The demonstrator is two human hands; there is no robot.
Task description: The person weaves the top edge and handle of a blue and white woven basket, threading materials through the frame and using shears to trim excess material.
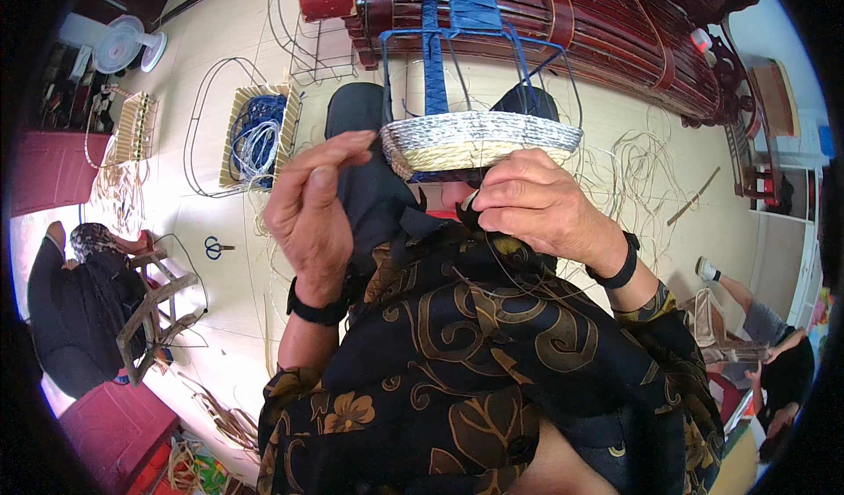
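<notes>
On my lap stands a partly woven basket (479,143) with a dark wire frame. Its lower band is cream cord, with a grey-and-white twisted band above it. Blue strips wrap the tall handle (473,1) and part of the frame. My left hand (315,200) is raised beside the basket's left end, fingers stretched out and holding nothing. At the near side of the basket, my right hand (532,203) is closed in a pinch. A thin strand (505,262) loops down from it over my patterned black top. The exact grip point is hidden by the fingers.
A tray-like basket (255,178) of blue and white cord lies on the floor to the left, near blue-handled scissors (218,248). Loose strands (646,161) spread at right. A dark red wooden bench (527,20) stands ahead. Other people sit at left (83,310) and right (774,363).
</notes>
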